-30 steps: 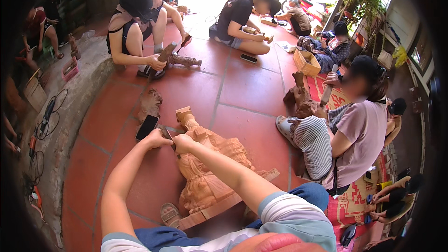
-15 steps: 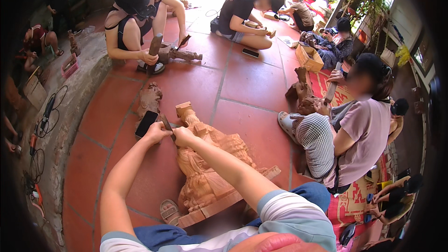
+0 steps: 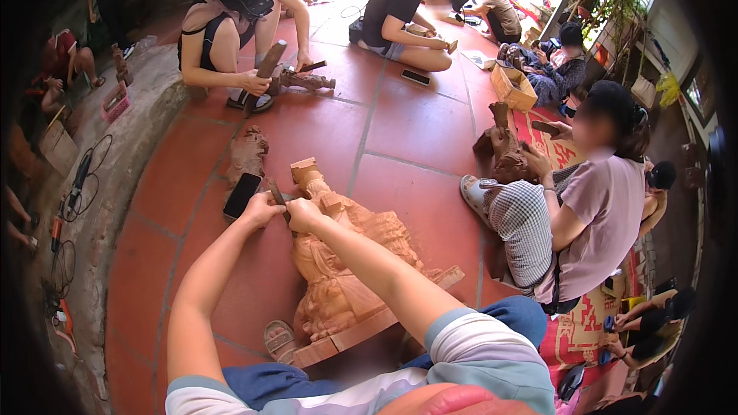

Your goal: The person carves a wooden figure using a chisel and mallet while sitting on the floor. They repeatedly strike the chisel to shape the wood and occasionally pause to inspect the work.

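Between my two hands is a narrow, flat, dark grey-brown strip, held at the upper left side of a large carved wooden statue. My left hand pinches one side of it. My right hand is closed round its other part, close against the statue. Whether the strip is a file or folded sandpaper I cannot make out. Light orange-brown and full of carved folds, the statue lies slanted before me, its flat base toward my legs and its narrow end pointing away.
A black phone lies left of my hands, below a brown carved piece on the tiles. Across from me a person works on a carving. At right another person holds a dark carving. A wooden box stands beyond.
My hands keep their grip and have barely shifted. The person at right has moved a tool hand off the carving; the person across from me has leaned and tilted the long wooden piece.
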Demonstrator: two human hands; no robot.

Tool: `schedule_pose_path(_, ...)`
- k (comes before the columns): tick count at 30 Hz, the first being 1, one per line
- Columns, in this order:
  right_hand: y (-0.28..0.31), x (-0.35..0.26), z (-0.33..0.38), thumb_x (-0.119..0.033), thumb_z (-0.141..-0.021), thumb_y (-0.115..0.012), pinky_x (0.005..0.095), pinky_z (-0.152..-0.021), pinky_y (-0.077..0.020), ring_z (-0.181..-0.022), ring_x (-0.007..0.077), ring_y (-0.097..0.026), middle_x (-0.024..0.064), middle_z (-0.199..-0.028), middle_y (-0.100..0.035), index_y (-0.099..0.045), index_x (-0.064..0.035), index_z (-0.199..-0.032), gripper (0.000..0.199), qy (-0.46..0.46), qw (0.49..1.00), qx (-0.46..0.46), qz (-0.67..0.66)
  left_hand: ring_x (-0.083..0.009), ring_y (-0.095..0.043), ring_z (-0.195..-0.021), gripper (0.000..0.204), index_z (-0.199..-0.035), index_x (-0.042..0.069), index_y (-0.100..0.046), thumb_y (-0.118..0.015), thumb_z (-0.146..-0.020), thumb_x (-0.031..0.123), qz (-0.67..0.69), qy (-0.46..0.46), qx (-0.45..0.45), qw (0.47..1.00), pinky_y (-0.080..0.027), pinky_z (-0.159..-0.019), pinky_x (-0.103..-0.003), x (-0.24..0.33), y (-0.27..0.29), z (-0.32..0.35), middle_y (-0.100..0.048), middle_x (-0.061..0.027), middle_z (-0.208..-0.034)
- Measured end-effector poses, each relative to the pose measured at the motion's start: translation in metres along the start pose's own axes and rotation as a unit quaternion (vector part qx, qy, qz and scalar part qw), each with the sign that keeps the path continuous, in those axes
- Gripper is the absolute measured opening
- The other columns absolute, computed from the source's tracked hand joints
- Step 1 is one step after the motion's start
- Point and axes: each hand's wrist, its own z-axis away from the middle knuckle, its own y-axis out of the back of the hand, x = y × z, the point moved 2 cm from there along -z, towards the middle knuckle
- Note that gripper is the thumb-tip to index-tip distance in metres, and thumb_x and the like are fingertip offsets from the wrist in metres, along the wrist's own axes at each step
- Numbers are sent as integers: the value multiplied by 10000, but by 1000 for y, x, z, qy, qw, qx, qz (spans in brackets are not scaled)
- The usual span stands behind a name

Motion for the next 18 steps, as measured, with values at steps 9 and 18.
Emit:
schedule_pose_path(9, 7, -7, 8, -120, -682, -586, 418, -697, -513, -791, 338, -637, 178, -786, -649, -638, -27, -798, 158, -9, 1000, 7, 4, -143, -597, -742, 238, -903, 1, -635, -708, -732, 151, -22, 23, -12, 999, -479, -692, -294, 7, 3, 3, -666, -54, -827)
schedule_pose_path(18, 1, -9, 1, -144, -676, -625, 415, -716, -513, -803, 338, -636, 180, -803, -649, -639, -35, -792, 160, 18, 999, -23, 13, -97, -588, -751, 189, -869, 25, -665, -708, -739, 155, 46, 32, -7, 998, -459, -672, -242, -20, 4, 3, -647, -43, -802)
